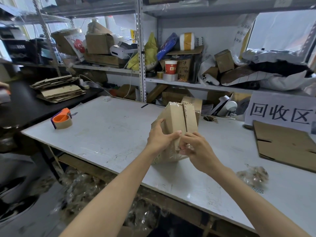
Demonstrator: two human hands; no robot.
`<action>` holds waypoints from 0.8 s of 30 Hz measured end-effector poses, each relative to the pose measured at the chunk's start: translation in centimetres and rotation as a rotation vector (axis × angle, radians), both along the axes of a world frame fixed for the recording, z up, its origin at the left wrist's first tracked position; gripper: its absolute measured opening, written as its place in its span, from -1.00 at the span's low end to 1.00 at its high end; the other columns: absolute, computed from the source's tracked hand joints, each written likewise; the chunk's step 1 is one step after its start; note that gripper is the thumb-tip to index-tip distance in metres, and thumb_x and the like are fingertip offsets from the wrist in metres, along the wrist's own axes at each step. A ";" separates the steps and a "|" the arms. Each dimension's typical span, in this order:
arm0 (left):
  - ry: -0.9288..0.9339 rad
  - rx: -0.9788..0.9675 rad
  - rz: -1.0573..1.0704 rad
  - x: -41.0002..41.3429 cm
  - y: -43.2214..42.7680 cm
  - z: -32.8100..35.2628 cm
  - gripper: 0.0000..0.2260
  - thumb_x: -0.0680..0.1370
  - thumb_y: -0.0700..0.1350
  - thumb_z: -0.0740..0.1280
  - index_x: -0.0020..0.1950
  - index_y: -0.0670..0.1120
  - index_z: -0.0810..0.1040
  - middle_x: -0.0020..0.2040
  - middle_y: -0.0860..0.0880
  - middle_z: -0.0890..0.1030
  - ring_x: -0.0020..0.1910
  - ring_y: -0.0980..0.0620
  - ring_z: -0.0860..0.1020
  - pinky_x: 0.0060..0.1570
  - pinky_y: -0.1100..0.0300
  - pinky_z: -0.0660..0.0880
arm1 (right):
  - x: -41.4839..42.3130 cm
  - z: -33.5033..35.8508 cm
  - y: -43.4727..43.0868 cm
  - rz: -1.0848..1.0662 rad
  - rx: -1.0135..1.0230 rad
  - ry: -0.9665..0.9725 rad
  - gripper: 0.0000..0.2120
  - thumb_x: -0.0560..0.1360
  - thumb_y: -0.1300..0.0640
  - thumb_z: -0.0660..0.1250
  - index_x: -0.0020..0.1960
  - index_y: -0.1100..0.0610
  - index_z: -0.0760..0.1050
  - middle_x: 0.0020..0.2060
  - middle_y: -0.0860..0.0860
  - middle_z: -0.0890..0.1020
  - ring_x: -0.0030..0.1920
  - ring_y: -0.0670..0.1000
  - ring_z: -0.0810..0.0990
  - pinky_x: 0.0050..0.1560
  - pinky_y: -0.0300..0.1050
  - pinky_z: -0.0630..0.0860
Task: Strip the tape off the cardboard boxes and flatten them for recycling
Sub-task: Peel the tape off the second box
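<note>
A small brown cardboard box (pixel 177 120) is held up over the white table (pixel 106 134), tilted, with its top flaps parted along a seam. My left hand (pixel 159 136) grips the box's near left side, thumb across the front. My right hand (pixel 196 147) pinches a strip of clear tape (pixel 181 151) at the box's lower front edge. A crumpled wad of stripped clear tape (pixel 253 175) lies on the table at the right.
A flattened cardboard sheet (pixel 287 147) lies at the far right under a white sign. An orange tape dispenser (pixel 62 119) sits at the table's left. Flat cardboard is stacked (pixel 58 88) on a black bench. Cluttered shelves stand behind; tape scraps litter the floor.
</note>
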State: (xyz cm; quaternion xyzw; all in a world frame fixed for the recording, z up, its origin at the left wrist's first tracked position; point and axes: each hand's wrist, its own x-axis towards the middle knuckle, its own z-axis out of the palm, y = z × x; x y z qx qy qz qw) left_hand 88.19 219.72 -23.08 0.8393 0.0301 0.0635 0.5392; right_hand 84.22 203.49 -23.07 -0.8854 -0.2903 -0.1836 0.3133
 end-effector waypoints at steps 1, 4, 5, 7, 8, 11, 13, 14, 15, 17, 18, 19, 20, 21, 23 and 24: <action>0.005 -0.012 -0.003 0.1 -0.1 0.0 -0.19 0.42 0.18 0.50 0.55 0.11 0.17 0.45 -0.07 0.36 0.36 -0.12 0.43 0.28 -0.17 0.48 | 0.0 -0.1 0.0 -0.021 0.043 -0.007 -0.69 0.33 0.35 0.48 -0.29 0.05 0.38 -0.27 -0.21 0.50 -0.12 0.03 0.45 -0.14 -0.10 0.42; 0.037 -0.048 -0.019 0.4 0.2 0.5 -0.15 0.43 0.18 0.49 0.58 0.16 0.07 0.49 -0.09 0.32 0.40 -0.16 0.39 0.27 -0.23 0.47 | -0.3 -0.2 0.1 -0.112 0.196 -0.008 -0.79 0.31 0.21 0.56 -0.24 0.10 0.51 -0.25 -0.09 0.58 -0.20 -0.05 0.56 -0.20 -0.19 0.52; 0.042 -0.035 -0.029 0.5 0.4 0.7 -0.12 0.43 0.18 0.49 0.59 0.19 0.02 0.50 -0.10 0.30 0.42 -0.18 0.36 0.28 -0.25 0.46 | -0.3 -0.1 0.2 -0.131 0.195 -0.021 -0.76 0.29 0.14 0.58 -0.22 0.09 0.51 -0.23 -0.05 0.60 -0.20 -0.06 0.57 -0.20 -0.17 0.54; 0.037 0.001 -0.059 0.7 0.8 1.1 -0.11 0.45 0.20 0.46 0.59 0.26 -0.07 0.51 -0.11 0.27 0.45 -0.20 0.32 0.28 -0.29 0.44 | -0.4 -0.2 0.3 -0.174 0.162 -0.050 -0.66 0.23 0.00 0.60 -0.18 0.07 0.48 -0.22 -0.04 0.59 -0.20 -0.05 0.56 -0.23 -0.14 0.52; 0.036 -0.004 -0.072 0.8 0.9 1.2 -0.13 0.47 0.20 0.43 0.58 0.28 -0.10 0.51 -0.11 0.27 0.44 -0.21 0.33 0.24 -0.29 0.48 | -0.4 -0.2 0.3 -0.199 0.158 -0.058 -0.61 0.22 -0.05 0.60 -0.14 0.06 0.46 -0.23 -0.04 0.58 -0.21 -0.05 0.54 -0.26 -0.16 0.50; 0.052 -0.046 -0.091 0.8 1.0 1.3 -0.17 0.51 0.12 0.43 0.56 0.34 -0.09 0.44 -0.13 0.30 0.34 -0.21 0.43 0.00 -0.08 0.64 | -0.1 -0.1 0.0 -0.230 0.184 -0.037 -0.62 0.27 0.00 0.58 -0.04 0.06 0.49 -0.28 -0.05 0.57 -0.22 -0.06 0.53 -0.27 -0.28 0.44; 0.003 0.028 -0.114 0.6 0.9 1.0 -0.21 0.55 0.01 0.42 0.55 0.36 -0.05 0.40 -0.12 0.27 0.32 -0.21 0.43 0.06 -0.04 0.62 | 0.4 0.1 -0.6 -0.227 0.235 0.031 -0.76 0.32 0.11 0.56 -0.16 0.10 0.52 -0.28 -0.03 0.59 -0.20 -0.03 0.55 -0.26 -0.34 0.41; -0.058 0.089 -0.143 0.4 0.8 0.8 -0.23 0.56 -0.06 0.40 0.55 0.37 -0.02 0.40 -0.10 0.22 0.35 -0.20 0.39 0.19 -0.06 0.56 | 0.7 0.3 -1.0 -0.224 0.267 0.080 -0.80 0.33 0.16 0.55 -0.20 0.11 0.52 -0.28 -0.02 0.60 -0.19 -0.05 0.55 -0.26 -0.41 0.40; -0.126 0.145 -0.196 0.3 0.7 0.5 -0.22 0.56 -0.11 0.40 0.53 0.40 0.00 0.43 -0.07 0.15 0.41 -0.19 0.33 0.30 -0.05 0.47 | 0.9 0.4 -1.5 -0.224 0.286 0.118 -0.82 0.34 0.20 0.54 -0.23 0.12 0.52 -0.28 -0.01 0.61 -0.19 -0.10 0.55 -0.23 -0.46 0.40; -0.204 0.257 -0.362 0.0 0.2 0.3 -0.13 0.50 -0.15 0.44 0.44 0.53 -0.02 0.53 0.05 -0.03 0.52 -0.18 0.12 0.40 -0.03 0.31 | 1.0 0.5 -2.2 -0.217 0.281 0.163 -0.82 0.33 0.25 0.54 -0.27 0.11 0.53 -0.31 -0.05 0.60 -0.24 -0.22 0.52 -0.21 -0.52 0.36; -0.206 0.330 -0.438 -0.1 -0.1 0.4 -0.09 0.46 -0.14 0.47 0.39 0.59 -0.04 0.55 0.12 -0.12 0.55 -0.18 0.03 0.42 -0.09 0.27 | 1.1 0.5 -2.4 -0.206 0.271 0.179 -0.81 0.32 0.27 0.53 -0.29 0.10 0.53 -0.34 -0.08 0.59 -0.27 -0.25 0.51 -0.20 -0.52 0.35; -0.200 0.410 -0.492 -0.1 -0.4 0.4 -0.07 0.44 -0.13 0.50 0.36 0.63 -0.03 0.55 0.16 -0.19 0.56 -0.17 -0.04 0.43 -0.16 0.23 | 1.2 0.5 -2.6 -0.190 0.266 0.192 -0.79 0.31 0.29 0.53 -0.31 0.09 0.52 -0.37 -0.11 0.57 -0.29 -0.25 0.50 -0.20 -0.51 0.36; -0.200 0.489 -0.523 0.0 -0.7 0.6 -0.09 0.41 -0.10 0.52 0.36 0.62 0.02 0.54 0.19 -0.23 0.56 -0.17 -0.09 0.42 -0.22 0.21 | 1.3 0.5 -2.7 -0.178 0.269 0.201 -0.77 0.30 0.31 0.53 -0.32 0.09 0.51 -0.39 -0.13 0.55 -0.31 -0.24 0.49 -0.21 -0.49 0.36; -0.209 0.556 -0.533 0.1 -1.0 0.6 -0.14 0.39 -0.08 0.55 0.37 0.57 0.11 0.54 0.21 -0.24 0.56 -0.16 -0.11 0.42 -0.23 0.21 | 1.4 0.5 -2.8 -0.171 0.278 0.209 -0.75 0.29 0.33 0.52 -0.34 0.08 0.49 -0.41 -0.15 0.53 -0.32 -0.22 0.48 -0.23 -0.47 0.36; -0.241 0.629 -0.502 0.2 -1.3 0.6 -0.26 0.35 -0.04 0.59 0.35 0.40 0.29 0.53 0.20 -0.21 0.55 -0.16 -0.06 0.41 -0.22 0.25 | 1.5 0.4 -2.7 -0.164 0.294 0.209 -0.69 0.30 0.37 0.50 -0.37 0.04 0.46 -0.43 -0.16 0.50 -0.35 -0.22 0.46 -0.27 -0.45 0.35; -0.259 0.641 -0.477 0.2 -1.2 0.7 -0.30 0.34 -0.02 0.60 0.33 0.35 0.34 0.54 0.18 -0.18 0.54 -0.16 -0.02 0.40 -0.22 0.29 | 1.5 0.4 -2.7 -0.155 0.299 0.198 -0.65 0.31 0.39 0.48 -0.38 0.01 0.44 -0.43 -0.16 0.49 -0.35 -0.23 0.45 -0.27 -0.46 0.35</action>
